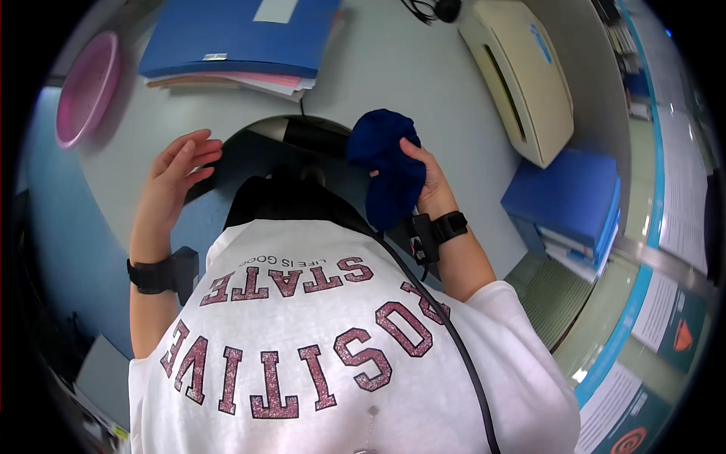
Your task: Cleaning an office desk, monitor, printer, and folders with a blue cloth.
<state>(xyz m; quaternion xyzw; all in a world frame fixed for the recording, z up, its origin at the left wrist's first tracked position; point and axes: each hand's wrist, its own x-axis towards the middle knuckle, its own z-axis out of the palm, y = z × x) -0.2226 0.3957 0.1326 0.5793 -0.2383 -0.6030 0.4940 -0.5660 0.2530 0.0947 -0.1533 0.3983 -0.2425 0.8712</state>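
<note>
A bunched dark blue cloth [391, 164] hangs from my right hand [428, 173], with the thumb pressed over it near the desk's curved front edge. My left hand [184, 162] is raised at the opposite side of the desk cutout, fingers apart, holding nothing. Each wrist wears a black strap with a small box on it. Between my hands lies the dark gap under the desk, where my legs show in part.
A blue file folder [238, 40] rests on a pile of papers ahead. A pink plastic basin [88, 91] sits at the far left. On the right are a beige machine with a slot [522, 79] and blue file boxes [561, 198]. A black cable [454, 335] crosses my shirt.
</note>
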